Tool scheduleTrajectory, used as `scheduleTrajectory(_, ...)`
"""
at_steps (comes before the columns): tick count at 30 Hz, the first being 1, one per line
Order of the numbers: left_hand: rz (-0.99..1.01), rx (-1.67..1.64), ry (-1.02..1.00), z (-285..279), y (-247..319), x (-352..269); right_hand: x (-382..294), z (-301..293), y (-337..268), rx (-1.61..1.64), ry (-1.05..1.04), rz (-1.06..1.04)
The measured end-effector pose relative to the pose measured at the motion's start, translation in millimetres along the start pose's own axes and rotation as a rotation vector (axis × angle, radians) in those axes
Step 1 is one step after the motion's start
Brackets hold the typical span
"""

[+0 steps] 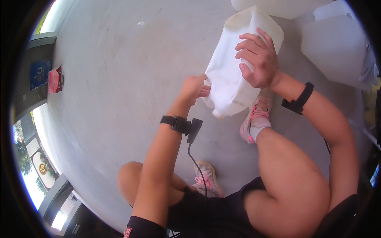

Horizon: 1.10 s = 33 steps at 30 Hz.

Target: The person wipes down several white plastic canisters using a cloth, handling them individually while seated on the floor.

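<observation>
A dented, translucent white plastic jug lies tilted in front of me, its small round neck pointing towards my feet. My left hand is at the jug's left edge, near the neck end, with the thumb on top and the other fingers partly hidden at the edge. My right hand is over the jug's right side with its fingers spread and curved; whether the fingertips press on the plastic is hard to tell. Both wrists wear black straps, and a cable runs from the left one.
More white plastic containers stand at the upper right. My shoes rest on the grey floor, one close beside the jug. A red and pink object lies by a dark pillar at the far left.
</observation>
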<state>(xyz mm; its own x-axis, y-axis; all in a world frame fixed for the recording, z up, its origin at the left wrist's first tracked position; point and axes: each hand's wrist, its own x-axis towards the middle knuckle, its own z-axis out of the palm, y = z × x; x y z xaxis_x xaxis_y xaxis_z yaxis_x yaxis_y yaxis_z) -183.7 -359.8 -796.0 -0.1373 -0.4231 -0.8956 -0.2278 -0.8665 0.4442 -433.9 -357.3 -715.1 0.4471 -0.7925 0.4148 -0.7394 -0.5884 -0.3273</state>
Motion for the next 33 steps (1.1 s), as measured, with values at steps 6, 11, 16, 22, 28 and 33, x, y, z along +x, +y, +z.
scheduleTrajectory(6, -0.056, -0.261, -0.068, -2.8, -11.2, 2.0, 5.6, -0.9, -2.7, -0.027, 0.008, -0.022)
scheduleTrajectory(11, 0.051, -0.008, 0.015, 2.2, -6.9, -15.6, 9.4, 2.5, -0.8, -0.019, 0.001, -0.028)
scheduleTrajectory(16, 0.323, -0.029, 0.202, -5.0, 39.8, -68.6, 42.8, 15.3, 0.9, -0.039, 0.019, 0.094)
scheduleTrajectory(22, 0.291, -0.441, 0.301, -1.8, 4.6, -151.4, 39.1, 17.5, -7.6, -0.062, 0.007, 0.109)
scheduleTrajectory(28, 0.017, -0.658, 0.198, 14.7, -32.3, -156.7, 4.2, 10.1, -12.6, -0.063, 0.05, 0.069)
scheduleTrajectory(33, 0.04, -0.65, 0.02, 19.2, -38.7, -155.6, -2.2, 6.1, -9.9, -0.054, 0.016, 0.07)
